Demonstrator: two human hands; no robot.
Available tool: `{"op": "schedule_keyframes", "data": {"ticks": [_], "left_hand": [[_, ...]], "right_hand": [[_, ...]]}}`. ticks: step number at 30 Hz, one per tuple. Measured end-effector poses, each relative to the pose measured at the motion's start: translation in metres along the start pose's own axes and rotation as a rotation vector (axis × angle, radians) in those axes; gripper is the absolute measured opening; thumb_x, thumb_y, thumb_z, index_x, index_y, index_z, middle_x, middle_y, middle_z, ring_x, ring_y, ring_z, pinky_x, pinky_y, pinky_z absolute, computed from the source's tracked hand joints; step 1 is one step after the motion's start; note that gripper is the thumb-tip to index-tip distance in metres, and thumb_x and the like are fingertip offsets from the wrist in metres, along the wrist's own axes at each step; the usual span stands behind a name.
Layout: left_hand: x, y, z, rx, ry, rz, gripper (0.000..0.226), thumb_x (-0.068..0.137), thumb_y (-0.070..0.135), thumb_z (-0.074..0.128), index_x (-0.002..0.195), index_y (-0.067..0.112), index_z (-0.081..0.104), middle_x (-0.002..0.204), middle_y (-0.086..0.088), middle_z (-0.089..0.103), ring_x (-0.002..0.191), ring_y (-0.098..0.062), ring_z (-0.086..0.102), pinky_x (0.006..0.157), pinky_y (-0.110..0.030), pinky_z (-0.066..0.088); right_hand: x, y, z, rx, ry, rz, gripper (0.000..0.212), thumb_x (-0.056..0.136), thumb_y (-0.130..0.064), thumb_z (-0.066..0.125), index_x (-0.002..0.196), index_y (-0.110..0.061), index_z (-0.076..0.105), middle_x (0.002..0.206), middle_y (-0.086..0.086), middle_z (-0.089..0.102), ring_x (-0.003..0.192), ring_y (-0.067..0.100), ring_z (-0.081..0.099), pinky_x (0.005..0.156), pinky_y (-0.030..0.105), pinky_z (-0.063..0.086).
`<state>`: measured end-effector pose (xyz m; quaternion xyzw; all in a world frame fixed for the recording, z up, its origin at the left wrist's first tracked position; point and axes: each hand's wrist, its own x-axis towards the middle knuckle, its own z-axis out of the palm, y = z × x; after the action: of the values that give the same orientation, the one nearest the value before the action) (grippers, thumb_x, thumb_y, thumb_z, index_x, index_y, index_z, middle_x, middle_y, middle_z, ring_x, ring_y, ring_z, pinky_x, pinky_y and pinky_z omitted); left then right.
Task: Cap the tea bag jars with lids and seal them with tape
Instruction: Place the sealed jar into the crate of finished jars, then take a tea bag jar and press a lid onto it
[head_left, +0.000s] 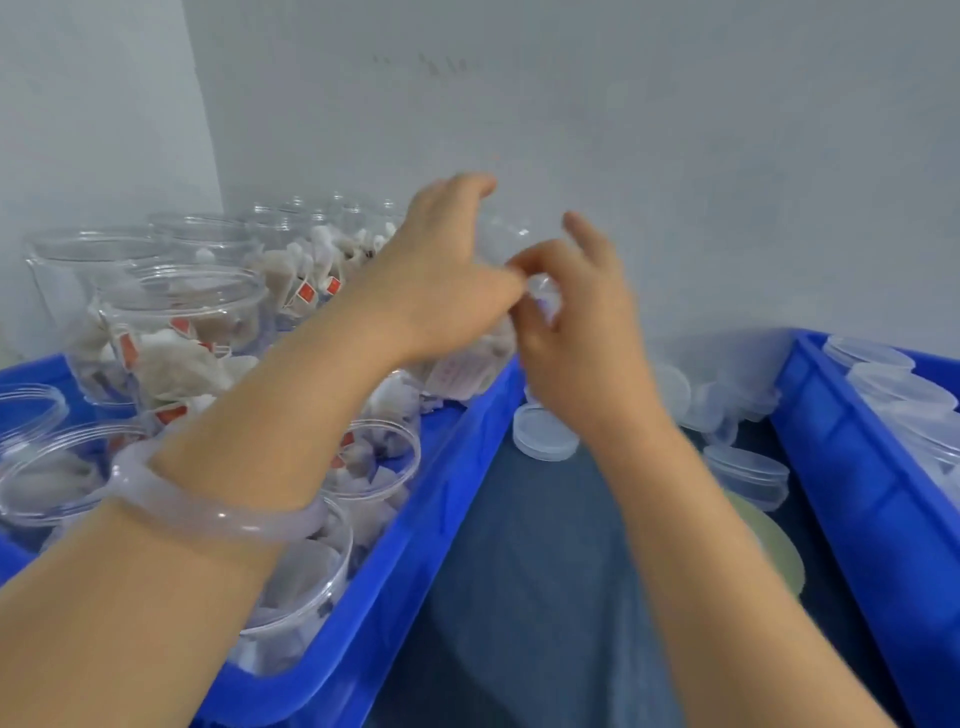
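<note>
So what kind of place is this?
Probably a small packing station: clear jars of tea bags fill a blue crate, loose lids lie beside it, another crate holds more.

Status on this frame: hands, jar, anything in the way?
Left hand gripping raised tea bag jar from above. Right hand at its side, grip blurred. Loose lid below, clear of both hands.

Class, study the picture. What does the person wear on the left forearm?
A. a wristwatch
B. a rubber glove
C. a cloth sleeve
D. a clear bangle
D: a clear bangle circles the bare left forearm, whose left hand grips a jar of tea bags above the blue bin.
</note>
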<state>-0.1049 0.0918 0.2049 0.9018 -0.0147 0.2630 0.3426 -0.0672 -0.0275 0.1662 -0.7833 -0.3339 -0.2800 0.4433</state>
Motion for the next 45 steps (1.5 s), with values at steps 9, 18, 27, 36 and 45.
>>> {"op": "schedule_keyframes", "data": {"ticks": [9, 18, 27, 36, 45], "left_hand": [[-0.025, 0.03, 0.157, -0.481, 0.169, -0.321, 0.051, 0.097, 0.035, 0.046, 0.142, 0.012, 0.038, 0.145, -0.007, 0.042, 0.134, -0.022, 0.038, 0.111, -0.038, 0.03], [-0.041, -0.044, 0.199, -0.775, 0.301, -0.238, 0.042, 0.087, 0.038, 0.045, 0.114, 0.009, 0.06, 0.111, -0.005, 0.065, 0.107, -0.018, 0.06, 0.084, -0.014, 0.046], [-0.037, -0.053, 0.21, -0.854, 0.282, -0.198, 0.041, 0.084, 0.046, 0.042, 0.107, 0.018, 0.062, 0.105, -0.001, 0.067, 0.1, -0.01, 0.064, 0.085, -0.024, 0.051], [-0.03, -0.052, 0.222, -0.887, 0.286, -0.166, 0.049, 0.081, 0.053, 0.038, 0.108, 0.02, 0.061, 0.101, 0.003, 0.068, 0.094, -0.004, 0.065, 0.083, -0.024, 0.052], [-0.03, -0.051, 0.223, -0.895, 0.284, -0.194, 0.038, 0.088, 0.036, 0.034, 0.11, 0.02, 0.059, 0.11, -0.002, 0.066, 0.101, -0.01, 0.064, 0.088, -0.027, 0.052]], "right_hand": [[-0.07, 0.074, -0.052, -0.133, -0.102, 0.179, 0.016, 0.079, 0.002, 0.063, 0.091, -0.006, 0.069, 0.142, 0.011, 0.042, 0.129, 0.018, 0.044, 0.099, 0.036, 0.041], [-0.1, 0.11, -0.029, 0.071, -0.094, 0.247, 0.034, 0.072, -0.014, 0.054, 0.098, -0.03, 0.069, 0.132, -0.009, 0.049, 0.113, 0.0, 0.053, 0.085, 0.018, 0.048], [-0.061, 0.222, -0.024, -0.194, -0.052, 0.759, 0.055, 0.093, -0.025, 0.057, 0.142, -0.012, 0.037, 0.143, 0.008, 0.045, 0.13, 0.024, 0.042, 0.103, 0.035, 0.035], [-0.018, 0.256, -0.018, -0.44, -0.359, 0.819, 0.051, 0.097, -0.038, 0.047, 0.145, -0.027, 0.037, 0.157, 0.01, 0.018, 0.145, 0.032, 0.003, 0.116, 0.045, 0.009], [-0.023, 0.258, -0.029, -0.299, 0.038, 0.729, 0.053, 0.089, -0.03, 0.065, 0.136, -0.013, 0.049, 0.138, 0.008, 0.052, 0.125, 0.027, 0.048, 0.093, 0.032, 0.04]]}}
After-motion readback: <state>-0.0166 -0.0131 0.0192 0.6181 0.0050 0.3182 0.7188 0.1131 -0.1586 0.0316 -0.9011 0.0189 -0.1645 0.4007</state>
